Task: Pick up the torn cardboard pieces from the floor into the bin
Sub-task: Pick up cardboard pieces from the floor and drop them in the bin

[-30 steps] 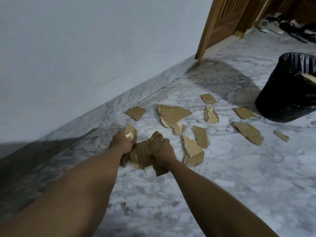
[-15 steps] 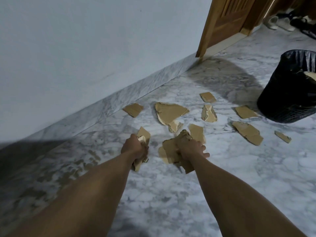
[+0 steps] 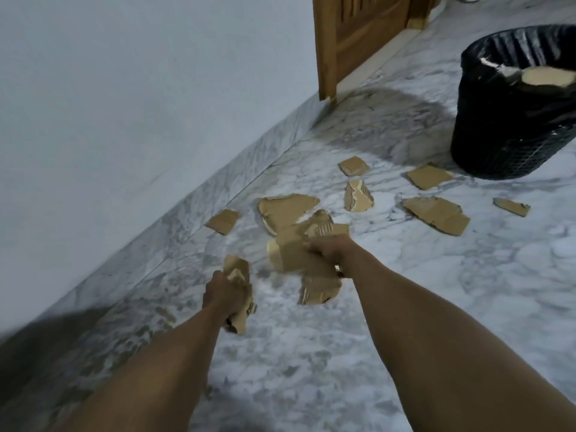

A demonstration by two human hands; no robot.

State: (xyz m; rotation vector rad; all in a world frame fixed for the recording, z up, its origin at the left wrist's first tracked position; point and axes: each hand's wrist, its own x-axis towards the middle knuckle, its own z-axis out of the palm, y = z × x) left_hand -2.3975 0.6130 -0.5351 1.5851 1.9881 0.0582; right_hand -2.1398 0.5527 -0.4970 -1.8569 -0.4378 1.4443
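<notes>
Above marble floor (image 3: 436, 307): both hands clenched on cardboard — left hand (image 3: 225, 297) small wad (image 3: 239, 275), right hand (image 3: 327, 249) larger bundle (image 3: 307, 263).

There are 2 hands in view: the left hand (image 3: 224, 294) grips 1 left bunch (image 3: 238, 275) of cardboard and the right hand (image 3: 330, 251) grips 1 right bunch (image 3: 305, 266). How many scraps are in each bunch cannot be told. Beyond the fingers, 7 loose cardboard pieces (image 3: 436, 215) lie on the floor (image 3: 405, 307). Far right of the fingers stands 1 black bin (image 3: 505, 135), with 1 pale piece (image 3: 548, 76) showing inside. Ahead of the fingers is 1 wooden door (image 3: 358, 32).
</notes>
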